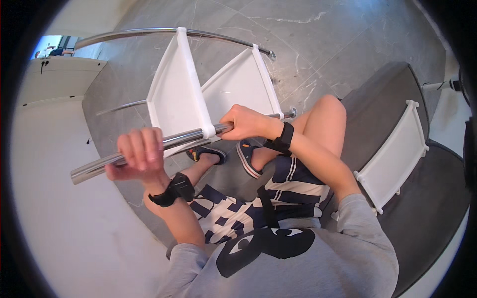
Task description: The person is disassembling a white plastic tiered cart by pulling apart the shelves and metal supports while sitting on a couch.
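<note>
A shelf rack of shiny metal poles and white shelves lies on its side before me. Its near metal pole point(186, 137) slants from lower left up to the right. Toward the pole's left end, my left hand point(141, 154) curls its fingers over it, slightly blurred. Closer to the middle, my right hand point(243, 122) is wrapped around the same pole, just right of a white shelf's point(174, 89) corner sleeve. A second white shelf point(243, 84) stands farther right between the poles. Along the far side runs another metal pole point(218, 36). The pole beneath is partly hidden.
A loose white shelf point(395, 156) rests on the dark grey sofa point(422, 213) to my right. White cabinets point(64, 124) line the left side. Grey tiled floor point(318, 44) extends beyond the rack. My feet, in dark clogs point(247, 156), are close below the near pole.
</note>
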### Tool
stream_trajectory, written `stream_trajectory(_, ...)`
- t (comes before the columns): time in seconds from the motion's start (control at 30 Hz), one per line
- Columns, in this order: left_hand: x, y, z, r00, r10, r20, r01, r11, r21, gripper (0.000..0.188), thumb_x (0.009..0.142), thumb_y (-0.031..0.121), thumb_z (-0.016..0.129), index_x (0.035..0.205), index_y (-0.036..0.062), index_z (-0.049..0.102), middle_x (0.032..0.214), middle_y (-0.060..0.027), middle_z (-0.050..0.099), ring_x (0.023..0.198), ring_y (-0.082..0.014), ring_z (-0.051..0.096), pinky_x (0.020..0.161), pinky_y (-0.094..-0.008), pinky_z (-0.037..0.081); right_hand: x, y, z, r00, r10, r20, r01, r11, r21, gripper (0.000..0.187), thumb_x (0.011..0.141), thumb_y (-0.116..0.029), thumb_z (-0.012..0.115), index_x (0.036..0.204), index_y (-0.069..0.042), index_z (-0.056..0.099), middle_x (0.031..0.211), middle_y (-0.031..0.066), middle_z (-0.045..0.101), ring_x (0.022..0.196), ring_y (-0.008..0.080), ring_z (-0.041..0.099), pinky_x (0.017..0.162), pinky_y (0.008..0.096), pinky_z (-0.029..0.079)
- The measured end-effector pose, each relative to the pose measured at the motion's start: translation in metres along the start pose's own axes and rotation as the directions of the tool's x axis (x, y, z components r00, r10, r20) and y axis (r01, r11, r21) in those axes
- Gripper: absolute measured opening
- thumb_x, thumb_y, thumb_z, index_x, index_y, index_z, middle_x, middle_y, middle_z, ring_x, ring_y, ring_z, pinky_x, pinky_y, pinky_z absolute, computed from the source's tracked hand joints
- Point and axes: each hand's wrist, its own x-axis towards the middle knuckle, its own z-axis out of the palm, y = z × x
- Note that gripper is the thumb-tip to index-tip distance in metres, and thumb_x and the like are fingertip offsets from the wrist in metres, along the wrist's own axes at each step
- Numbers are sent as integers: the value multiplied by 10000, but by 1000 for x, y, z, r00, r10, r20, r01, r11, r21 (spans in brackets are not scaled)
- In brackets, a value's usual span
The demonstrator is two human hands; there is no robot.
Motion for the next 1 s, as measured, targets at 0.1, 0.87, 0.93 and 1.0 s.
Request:
stream_trajectory(0.1, -7, -12, -3, 994, -63, 91, 54, 993, 102, 366, 822, 423, 533, 594, 148, 456, 508, 20, 525, 413, -120, 452, 496, -286, 388, 5, -1, 11, 969, 54, 239, -105, 973, 207, 334, 738, -245, 691, 572, 3, 541, 457, 78, 459, 429, 182, 476, 454, 338, 375)
stream_trajectory(0.87, -93, 82, 46, 626, 230, -745, 489, 629, 605, 348, 911, 281, 628, 1133, 36, 520, 1091, -165, 537, 1109, -292, 496, 1020, -386, 360, 71, -17, 78, 971, 80, 226, -62, 994, -86, 313, 722, -219, 609, 811, 78, 650, 705, 301, 600, 635, 421, 614, 636, 452, 495)
stream_trajectory(0.93, -104, 102, 79, 718, 286, -635, 653, 41, 757, 469, 905, 253, 634, 1280, 13, 487, 1265, -192, 512, 1250, -334, 452, 1078, -395, 329, 68, -18, 80, 975, 77, 210, -64, 996, -68, 307, 725, -212, 603, 811, 79, 650, 707, 305, 599, 642, 427, 615, 642, 456, 495)
stream_trajectory(1.0, -97, 129, 106, 958, -143, -248, 14, -842, 539, 694, 864, 250, 671, 1435, 23, 350, 1423, -168, 411, 1351, -340, 361, 1112, -412, 295, 68, -26, 84, 958, 179, 225, -160, 982, -100, 299, 734, -207, 591, 806, 76, 652, 721, 314, 600, 666, 440, 621, 656, 464, 499)
